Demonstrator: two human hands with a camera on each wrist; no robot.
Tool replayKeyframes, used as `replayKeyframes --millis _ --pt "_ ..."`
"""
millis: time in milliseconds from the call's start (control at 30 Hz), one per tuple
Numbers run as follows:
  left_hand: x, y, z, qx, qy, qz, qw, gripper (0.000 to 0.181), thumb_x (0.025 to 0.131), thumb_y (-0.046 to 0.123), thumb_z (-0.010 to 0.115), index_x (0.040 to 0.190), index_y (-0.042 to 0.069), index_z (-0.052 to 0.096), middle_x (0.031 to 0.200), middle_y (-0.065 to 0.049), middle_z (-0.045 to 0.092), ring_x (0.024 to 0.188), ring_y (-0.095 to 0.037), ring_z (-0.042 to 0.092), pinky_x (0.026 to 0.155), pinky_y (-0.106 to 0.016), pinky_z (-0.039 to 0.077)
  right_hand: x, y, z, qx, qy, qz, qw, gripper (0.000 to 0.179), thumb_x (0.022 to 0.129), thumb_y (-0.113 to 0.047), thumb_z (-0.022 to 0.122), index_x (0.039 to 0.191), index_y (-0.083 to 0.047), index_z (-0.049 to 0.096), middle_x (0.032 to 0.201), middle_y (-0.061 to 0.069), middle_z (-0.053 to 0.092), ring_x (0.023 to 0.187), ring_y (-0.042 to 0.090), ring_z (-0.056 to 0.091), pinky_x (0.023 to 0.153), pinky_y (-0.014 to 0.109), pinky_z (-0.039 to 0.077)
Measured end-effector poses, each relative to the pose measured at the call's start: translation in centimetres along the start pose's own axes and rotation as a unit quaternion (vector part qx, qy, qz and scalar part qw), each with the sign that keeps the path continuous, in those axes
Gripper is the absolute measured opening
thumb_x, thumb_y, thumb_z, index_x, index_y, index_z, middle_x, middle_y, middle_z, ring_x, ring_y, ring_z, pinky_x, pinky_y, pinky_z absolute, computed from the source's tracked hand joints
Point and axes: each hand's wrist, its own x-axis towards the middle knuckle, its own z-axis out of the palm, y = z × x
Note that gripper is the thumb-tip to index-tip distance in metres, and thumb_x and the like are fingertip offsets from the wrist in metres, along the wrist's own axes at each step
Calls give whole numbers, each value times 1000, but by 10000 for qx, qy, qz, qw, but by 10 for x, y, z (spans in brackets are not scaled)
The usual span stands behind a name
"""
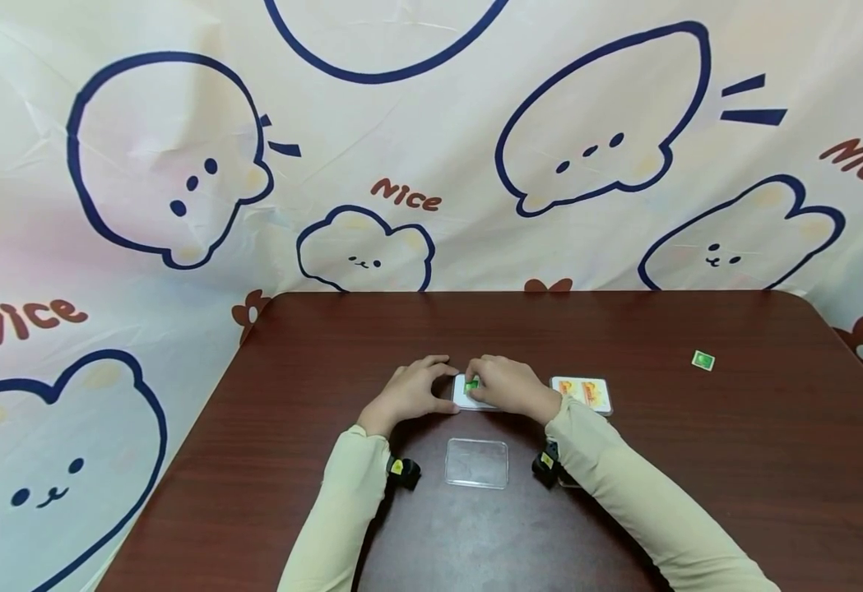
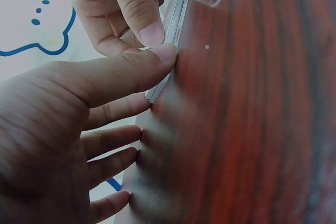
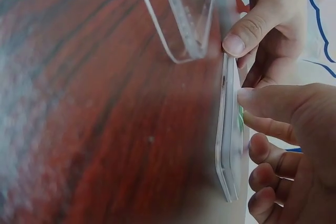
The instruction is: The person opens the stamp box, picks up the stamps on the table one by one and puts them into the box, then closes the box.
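A flat white card in a thin clear case (image 1: 462,395) lies on the table, its right part hidden behind my right hand. At its left end my left hand (image 1: 410,393) grips the case, the thumb along the near edge and the index finger at the far corner. Over the white face, my right hand (image 1: 508,385) pinches a small green card (image 1: 471,385) between thumb and index finger. In the right wrist view a green edge (image 3: 241,119) shows against the white face, beside those fingertips. The right hand's other fingers curl loosely.
A clear plastic lid (image 1: 477,463) lies on the brown table (image 1: 290,510) nearer me. Right of my right hand is a white card with orange pictures (image 1: 582,395). Another small green card (image 1: 702,360) sits far right. A printed cloth (image 1: 468,148) hangs behind the table.
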Motion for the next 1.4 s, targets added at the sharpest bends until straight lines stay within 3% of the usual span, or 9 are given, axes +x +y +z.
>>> replayKeyframes --millis 367,700,1000,1400 --pt "1 0 0 75 -31 -15 10000 61 81 39 76 135 19 57 153 -4 39 140 -28 38 112 -55 27 -3 3 -1 72 138 -63 9999 21 91 -26 66 109 -15 67 107 2 67 80 11 59 63 30 48" --pt "-1 3 -2 27 -60 -74 10000 60 81 38 76 135 18 58 153 -5 40 140 -28 38 112 -55 27 -21 27 -20 346 470 38 9983 21 90 -28 67 106 -14 67 81 -3 58 66 9 50 55 26 40" --pt "0 3 -1 17 -17 -59 10000 60 81 36 77 135 18 57 153 -5 39 141 -29 37 113 -54 26 -41 66 -44 617 625 242 9958 26 91 -25 66 110 -8 66 81 1 57 64 12 49 54 27 39" --pt "1 0 0 9 -8 -26 10000 60 81 37 77 135 19 57 153 -5 39 141 -29 36 113 -55 26 -72 132 -63 1286 729 1041 9835 29 93 -24 63 114 -3 61 78 6 51 64 17 46 56 29 38"
